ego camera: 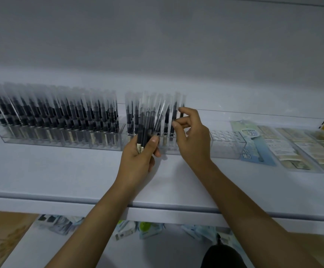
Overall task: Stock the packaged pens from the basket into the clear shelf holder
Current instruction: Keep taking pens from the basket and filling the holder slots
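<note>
Left hand (pixel 138 157) grips a bundle of packaged pens (pixel 147 120). Right hand (pixel 193 140) pinches one pen (pixel 174 114) in the clear holder (pixel 227 149).

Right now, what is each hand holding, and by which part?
Left hand grips a pen bundle by its lower ends; right hand pinches one standing pen mid-length.
</note>
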A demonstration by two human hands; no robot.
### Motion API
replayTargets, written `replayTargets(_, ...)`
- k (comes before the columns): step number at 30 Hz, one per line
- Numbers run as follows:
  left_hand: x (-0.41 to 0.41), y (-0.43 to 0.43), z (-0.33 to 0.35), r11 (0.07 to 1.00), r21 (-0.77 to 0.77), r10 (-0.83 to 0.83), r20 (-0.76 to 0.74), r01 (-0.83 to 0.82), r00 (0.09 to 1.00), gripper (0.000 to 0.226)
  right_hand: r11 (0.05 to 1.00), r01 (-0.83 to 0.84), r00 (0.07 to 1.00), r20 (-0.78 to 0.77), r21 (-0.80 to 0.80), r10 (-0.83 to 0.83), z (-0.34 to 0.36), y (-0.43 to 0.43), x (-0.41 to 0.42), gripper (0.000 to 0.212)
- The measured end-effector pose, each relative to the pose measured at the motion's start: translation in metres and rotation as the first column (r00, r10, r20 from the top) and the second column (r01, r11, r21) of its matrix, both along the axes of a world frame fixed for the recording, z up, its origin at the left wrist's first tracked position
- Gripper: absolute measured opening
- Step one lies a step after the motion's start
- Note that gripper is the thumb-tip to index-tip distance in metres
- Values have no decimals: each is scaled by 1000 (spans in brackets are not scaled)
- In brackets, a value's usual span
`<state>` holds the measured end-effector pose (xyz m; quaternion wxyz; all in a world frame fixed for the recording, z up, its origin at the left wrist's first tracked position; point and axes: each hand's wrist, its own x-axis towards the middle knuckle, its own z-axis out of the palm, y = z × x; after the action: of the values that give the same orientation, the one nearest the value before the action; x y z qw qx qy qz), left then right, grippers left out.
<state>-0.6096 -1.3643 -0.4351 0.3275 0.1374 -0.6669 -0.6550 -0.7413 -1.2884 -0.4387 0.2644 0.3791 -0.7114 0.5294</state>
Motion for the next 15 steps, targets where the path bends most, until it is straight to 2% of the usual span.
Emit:
replayTargets(6, 2, 1, 0, 999, 3, 44, -22, -44, 999, 24, 995, 89, 996, -12, 55, -88, -4, -3, 1, 16)
replayTargets(10, 3, 1, 2, 997, 11, 71, -76, -70, 995, 23, 992, 113, 994, -15, 56, -113, -3, -4, 2, 17)
replayTargets(15, 3, 1, 2, 998, 17, 57, -24, -57, 998, 23, 990, 123, 992, -6, 71, -123, -2, -5, 4, 19)
